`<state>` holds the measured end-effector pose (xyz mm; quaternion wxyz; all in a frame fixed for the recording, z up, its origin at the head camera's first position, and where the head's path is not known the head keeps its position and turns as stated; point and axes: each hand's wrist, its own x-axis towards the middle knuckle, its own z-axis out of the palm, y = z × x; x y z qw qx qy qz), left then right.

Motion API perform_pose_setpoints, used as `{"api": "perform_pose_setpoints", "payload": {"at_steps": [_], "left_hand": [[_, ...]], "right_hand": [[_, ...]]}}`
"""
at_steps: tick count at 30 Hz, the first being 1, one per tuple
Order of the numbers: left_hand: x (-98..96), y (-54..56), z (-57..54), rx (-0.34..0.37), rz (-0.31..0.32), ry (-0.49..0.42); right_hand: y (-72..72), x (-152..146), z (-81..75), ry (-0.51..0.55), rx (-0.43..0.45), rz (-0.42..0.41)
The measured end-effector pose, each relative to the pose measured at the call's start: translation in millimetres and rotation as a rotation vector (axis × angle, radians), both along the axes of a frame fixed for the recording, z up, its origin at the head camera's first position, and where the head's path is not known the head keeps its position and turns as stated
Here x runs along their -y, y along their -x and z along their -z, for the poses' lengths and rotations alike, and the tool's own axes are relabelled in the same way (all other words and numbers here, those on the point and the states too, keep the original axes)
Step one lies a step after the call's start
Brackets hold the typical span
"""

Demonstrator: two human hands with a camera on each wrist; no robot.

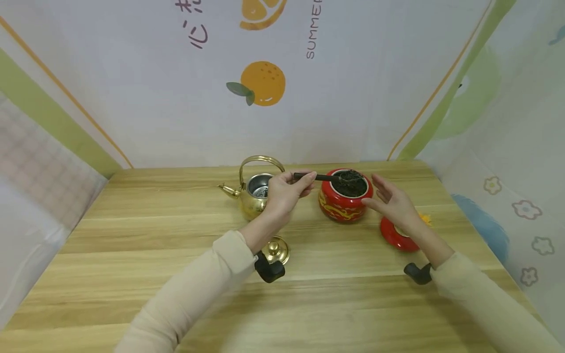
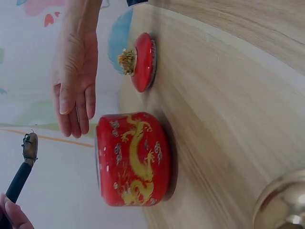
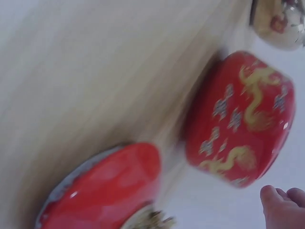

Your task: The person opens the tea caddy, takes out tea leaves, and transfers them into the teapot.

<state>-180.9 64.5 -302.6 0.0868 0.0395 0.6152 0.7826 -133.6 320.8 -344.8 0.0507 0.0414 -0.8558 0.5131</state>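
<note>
My left hand pinches the dark handle of a small spoon. In the head view the spoon's bowl overlaps the mouth of a red jar painted with yellow dragons, which holds dark dried tea leaves. The left wrist view shows the spoon's bowl higher than the jar, with dark bits clinging to it. Beside the jar's right side is my right hand, fingers extended, thumb near the rim, holding nothing. A brass kettle stands lidless behind my left hand, some dark bits inside it.
The kettle's brass lid lies on the wooden table beneath my left wrist. At the right, partly under my right forearm, is the red jar lid with a yellowish tufted knob. A printed cloth hangs behind the table's far edge.
</note>
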Motion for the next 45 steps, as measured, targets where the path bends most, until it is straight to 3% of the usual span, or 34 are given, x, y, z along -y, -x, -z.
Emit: {"api": "perform_pose_setpoints", "payload": {"at_steps": [5, 16, 31, 38, 45], "left_hand": [[16.7, -2.5, -6.7, 0.008, -0.004, 0.000], [63.3, -9.7, -17.6, 0.021, -0.041, 0.042], [126.0, -14.8, -9.7, 0.026, -0.110, 0.045], [144.7, -15.5, -6.4, 0.041, -0.132, 0.077], [155.8, -8.5, -1.1, 0.054, -0.165, 0.085]], "right_hand": [[-1.5, 16.5, -4.0, 0.048, -0.054, -0.054], [7.0, 57.1, -9.4, 0.012, -0.076, -0.162], [31.6, 99.8, 4.6, -0.003, -0.065, -0.233], [42.1, 114.0, 9.1, 0.039, -0.062, -0.267], [53.9, 126.1, 16.2, 0.044, -0.048, -0.279]]}}
